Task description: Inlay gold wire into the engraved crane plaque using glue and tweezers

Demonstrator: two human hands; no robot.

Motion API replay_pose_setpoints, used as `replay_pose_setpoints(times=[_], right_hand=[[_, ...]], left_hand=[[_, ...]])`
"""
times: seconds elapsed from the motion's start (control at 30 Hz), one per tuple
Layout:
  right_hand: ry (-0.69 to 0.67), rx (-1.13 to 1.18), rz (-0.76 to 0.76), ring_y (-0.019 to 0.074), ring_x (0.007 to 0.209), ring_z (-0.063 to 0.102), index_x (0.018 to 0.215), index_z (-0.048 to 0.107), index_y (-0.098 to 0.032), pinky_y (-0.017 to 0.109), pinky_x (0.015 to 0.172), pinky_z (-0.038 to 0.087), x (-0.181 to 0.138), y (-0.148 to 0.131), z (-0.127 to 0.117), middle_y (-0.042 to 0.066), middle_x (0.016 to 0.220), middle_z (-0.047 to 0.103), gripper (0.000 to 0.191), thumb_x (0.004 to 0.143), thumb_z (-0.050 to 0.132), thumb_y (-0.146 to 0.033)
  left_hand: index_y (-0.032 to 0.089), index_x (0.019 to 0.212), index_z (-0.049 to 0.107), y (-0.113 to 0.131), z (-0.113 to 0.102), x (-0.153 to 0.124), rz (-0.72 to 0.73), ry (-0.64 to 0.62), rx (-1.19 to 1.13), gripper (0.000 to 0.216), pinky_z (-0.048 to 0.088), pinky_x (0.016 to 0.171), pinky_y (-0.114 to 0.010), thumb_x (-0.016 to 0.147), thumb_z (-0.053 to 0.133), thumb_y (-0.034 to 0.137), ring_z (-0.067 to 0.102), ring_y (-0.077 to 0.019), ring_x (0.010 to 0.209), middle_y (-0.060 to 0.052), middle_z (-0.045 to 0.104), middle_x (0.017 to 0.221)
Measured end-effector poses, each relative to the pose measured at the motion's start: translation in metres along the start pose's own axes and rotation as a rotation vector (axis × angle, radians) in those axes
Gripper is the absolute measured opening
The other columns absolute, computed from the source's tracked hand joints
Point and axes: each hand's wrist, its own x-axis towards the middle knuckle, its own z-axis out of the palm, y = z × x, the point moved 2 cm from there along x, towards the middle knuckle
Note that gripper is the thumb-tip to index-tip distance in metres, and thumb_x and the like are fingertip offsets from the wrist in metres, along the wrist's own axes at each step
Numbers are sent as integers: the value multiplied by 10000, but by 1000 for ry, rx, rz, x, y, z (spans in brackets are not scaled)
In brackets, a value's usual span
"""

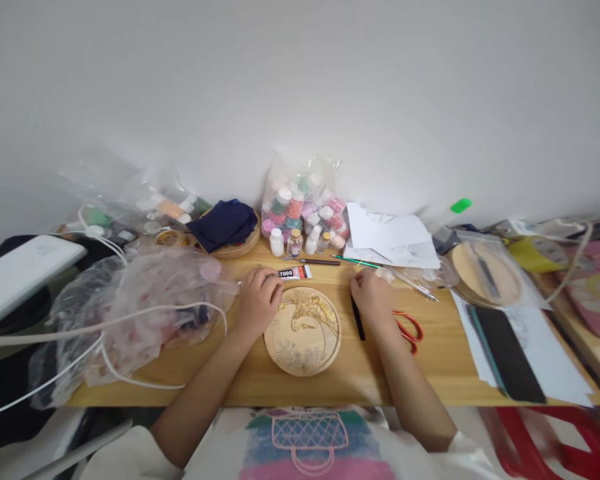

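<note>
A round wooden plaque [303, 357] with a raised rim lies on the table, bearing a bird drawing partly covered in gold. At its upper left edge is my left hand [260, 300], fingers curled together; whether they grip anything is hidden. Behind that hand lies a glue tube [295, 273] marked "-7000", its middle covered by the fingers. My right hand [373, 297] rests right of the plaque with bent, closed fingers, and what they may hold is too small to tell. A black stick-like tool [357, 320] lies beside it, and red-handled scissors [411, 331] sit partly behind the wrist.
Small bottles [294, 243] stand before a bag of colourful jars [303, 200]. Plastic wrapping [150, 300] and white cables [180, 309] spread over the left. Dark blue cloth [225, 225] covers a round wooden piece. Papers [395, 237] and a black phone-like slab [507, 357] lie rightward.
</note>
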Motion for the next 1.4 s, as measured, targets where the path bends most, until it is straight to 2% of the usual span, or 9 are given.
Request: replay_pose_setpoints(times=[0.13,0.3,0.4,0.5,0.67,0.73,0.83,1.03,1.4], right_hand=[[34,36,-24,216,793,676,955,705,-162,279,585,317,-7,4,-4,114,916,752,224,898,503,-240],[131,126,-98,209,682,641,829,696,-179,278,545,294,-39,15,-15,82,773,719,197,872,546,-299],[202,217,-210,204,705,652,774,681,-195,276,558,338,-65,23,-11,87,865,730,195,864,541,-298],[224,335,-355,176,627,645,752,672,-208,263,550,395,-86,29,4,52,771,728,164,837,536,-244],[260,509,-559,161,625,663,834,677,-201,248,573,495,-110,39,27,40,743,727,176,856,505,-175],[274,538,-620,153,611,654,810,668,-203,245,576,511,-118,44,30,37,729,714,181,872,502,-163],[297,552,-686,153,641,660,782,651,-206,240,587,526,-126,51,29,39,735,696,202,891,491,-149],[343,576,-709,165,732,687,810,655,-209,260,649,558,-130,61,27,61,815,705,196,908,496,-150],[320,637,-667,196,817,705,840,673,-214,325,733,587,-123,63,36,76,882,726,135,899,553,-198]], left_hand=[[191,815,629,0,1,-1,9,-11,-40,104,456,821,-369,895,568,166,572,-220,924,-59,641,935],[198,806,644,1,-2,1,-9,-36,-132,135,454,842,-381,908,558,215,572,-209,895,-54,654,897],[194,805,655,2,-4,3,-45,-48,-215,159,452,871,-407,906,549,254,574,-219,896,-61,659,871],[193,795,657,7,-8,5,-98,-74,-323,182,452,909,-430,897,539,287,583,-222,899,-65,666,866],[185,1024,644,37,-10,2,-203,-222,-617,238,524,881,-377,927,492,340,657,-195,966,-80,706,1037],[174,1113,614,53,-8,-1,-233,-313,-758,289,557,825,-349,914,508,353,691,-192,938,-87,720,1038],[156,1142,593,72,0,-7,-274,-408,-927,347,580,784,-338,862,571,359,715,-195,881,-93,735,991],[164,1093,604,79,8,-20,-400,-389,-1043,360,578,796,-327,789,664,346,696,-179,862,-58,710,900],[182,1096,604,71,-14,-43,-500,-394,-990,332,559,765,-314,783,626,292,647,-147,774,-10,651,809]])
